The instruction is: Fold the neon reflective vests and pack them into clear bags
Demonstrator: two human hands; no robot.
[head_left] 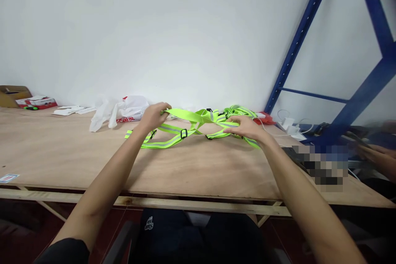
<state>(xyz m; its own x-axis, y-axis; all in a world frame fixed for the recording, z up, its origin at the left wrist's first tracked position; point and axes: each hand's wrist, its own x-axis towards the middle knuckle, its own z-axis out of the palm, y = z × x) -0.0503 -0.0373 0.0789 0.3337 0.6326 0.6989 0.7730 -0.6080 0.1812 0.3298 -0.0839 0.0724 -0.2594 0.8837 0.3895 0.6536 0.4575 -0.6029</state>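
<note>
Neon-yellow reflective straps (167,143) with grey stripes and black buckles, joined like a reflective vest, spread across the wooden table in front of me. My left hand (156,115) grips one strap between thumb and fingers and holds it raised above the table. On the other side, my right hand (243,128) is closed on the straps with thumb and fingers. A black slider buckle (184,133) shows on the strap between my hands. Behind my right hand lies a bunched heap of the same yellow straps (239,110).
White plastic bags (133,107) lie at the table's back. A box (37,102) and papers (72,110) are at far left. Back right are a red packet (264,119), chargers with cables (291,127) and a blue metal frame (297,45). Another person's arm (379,154) shows at right.
</note>
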